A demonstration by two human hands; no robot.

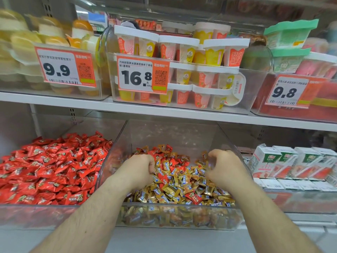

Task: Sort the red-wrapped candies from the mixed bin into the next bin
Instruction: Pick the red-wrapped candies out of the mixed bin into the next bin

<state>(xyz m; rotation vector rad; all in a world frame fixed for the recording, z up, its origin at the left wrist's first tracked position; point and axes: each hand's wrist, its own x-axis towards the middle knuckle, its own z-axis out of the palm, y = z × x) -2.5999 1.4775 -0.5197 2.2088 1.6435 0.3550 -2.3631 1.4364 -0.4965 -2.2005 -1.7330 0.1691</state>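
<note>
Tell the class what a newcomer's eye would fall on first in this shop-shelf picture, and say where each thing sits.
First, the heap of red candies filling the clear bin at lower left. Next to it, in the middle, the mixed bin of gold and red candies, with the left hand and right hand curled down into the pile. Above, on the upper shelf, the big orange price tags catch the eye.

Fingertips of both hands (138, 167) perhaps buried among candies (178, 181).

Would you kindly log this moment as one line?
left hand in mixed bin | right hand curled over candies | red bin left
</note>
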